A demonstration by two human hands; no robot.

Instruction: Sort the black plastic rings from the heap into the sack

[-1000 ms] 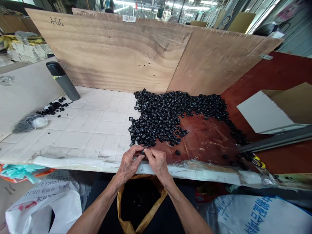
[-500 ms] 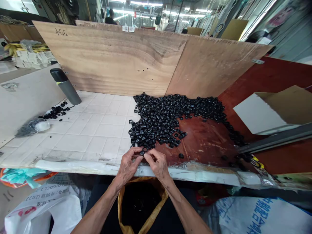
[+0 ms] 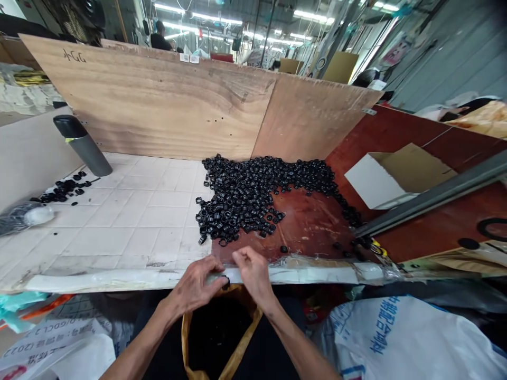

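Observation:
My left hand (image 3: 198,285) is over the table's front edge, above the back rim of an open yellow bag (image 3: 185,338) with a dark inside. A small black plastic ring (image 3: 226,283) shows at its thumb tip, its outline partly hidden. My right hand (image 3: 254,273) is just to the right, its fingers curled in and their tips close together; whatever they may hold cannot be seen. Beyond both hands spreads a heap of small black plastic rings (image 3: 237,195), lying across white tiles and a red-brown board.
A dark grey bottle (image 3: 85,148) stands at the left, near loose black pieces (image 3: 65,190) and a clear bag (image 3: 19,216). Wooden panels (image 3: 170,100) close off the back. An open carton (image 3: 388,177) and a metal bar (image 3: 428,192) are at the right. White sacks (image 3: 392,338) lie below.
My hands have parted: the left moved down and left towards the yellow bag, the right stays near the table edge. The camera view has swung to the right.

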